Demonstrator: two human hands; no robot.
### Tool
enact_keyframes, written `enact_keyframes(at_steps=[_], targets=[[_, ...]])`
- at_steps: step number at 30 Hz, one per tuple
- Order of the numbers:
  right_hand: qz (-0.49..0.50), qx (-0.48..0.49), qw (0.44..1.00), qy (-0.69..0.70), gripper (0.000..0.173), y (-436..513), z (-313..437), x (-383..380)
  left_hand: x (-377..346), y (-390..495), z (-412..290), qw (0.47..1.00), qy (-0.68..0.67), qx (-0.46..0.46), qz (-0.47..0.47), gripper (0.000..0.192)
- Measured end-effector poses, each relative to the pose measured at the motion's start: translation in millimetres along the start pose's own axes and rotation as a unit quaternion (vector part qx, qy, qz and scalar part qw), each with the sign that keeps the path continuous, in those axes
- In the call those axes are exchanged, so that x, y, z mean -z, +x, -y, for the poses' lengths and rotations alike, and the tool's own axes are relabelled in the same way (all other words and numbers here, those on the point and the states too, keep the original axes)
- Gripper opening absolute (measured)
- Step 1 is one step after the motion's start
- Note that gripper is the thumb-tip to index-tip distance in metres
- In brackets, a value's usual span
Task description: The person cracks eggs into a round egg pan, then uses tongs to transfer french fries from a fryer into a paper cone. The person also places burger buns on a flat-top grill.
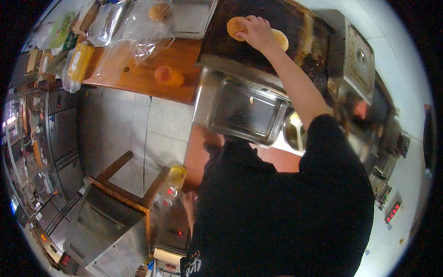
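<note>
At the top, my right hand reaches over a dark flat griddle with its thumb and fingers on a round, browned bun half. A paler bun piece lies on the griddle beside the hand, partly covered by it. My left hand is low at my left side, small and blurred, near a yellow-topped bottle; whether it holds anything is unclear. Below the griddle is a shallow steel tray with a small pale scrap in it. A round pot with a pale-handled utensil sits to its right.
The wooden counter on the left bears two round orange-brown items. Behind them are clear plastic bags, a bun and a metal tray. A yellow packet sits near the edge. A steel box stands right of the griddle.
</note>
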State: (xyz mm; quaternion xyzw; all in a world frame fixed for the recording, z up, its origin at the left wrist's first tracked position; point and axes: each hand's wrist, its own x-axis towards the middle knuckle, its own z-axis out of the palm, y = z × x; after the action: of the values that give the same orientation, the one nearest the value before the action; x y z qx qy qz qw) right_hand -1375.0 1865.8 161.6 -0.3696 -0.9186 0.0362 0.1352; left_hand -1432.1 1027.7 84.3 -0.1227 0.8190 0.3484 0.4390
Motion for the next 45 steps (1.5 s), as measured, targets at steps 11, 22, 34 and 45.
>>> enact_keyframes(at_steps=[11,22,34,45], targets=[[0.073,-0.130,0.984,-0.098,0.060,-61,-53,48,6,43,105,0.997,0.033,-0.066,0.001,0.038],[-0.007,-0.119,0.991,-0.058,0.048,-79,-42,44,-10,2,-34,1.000,-0.013,-0.011,-0.024,0.028],[-0.014,0.006,0.999,-0.041,0.064,-40,11,5,-28,8,28,0.995,0.082,-0.041,-0.026,0.027],[0.045,0.050,0.991,-0.115,0.060,-16,-39,-43,-64,-15,48,0.978,0.135,-0.022,-0.156,0.046]])
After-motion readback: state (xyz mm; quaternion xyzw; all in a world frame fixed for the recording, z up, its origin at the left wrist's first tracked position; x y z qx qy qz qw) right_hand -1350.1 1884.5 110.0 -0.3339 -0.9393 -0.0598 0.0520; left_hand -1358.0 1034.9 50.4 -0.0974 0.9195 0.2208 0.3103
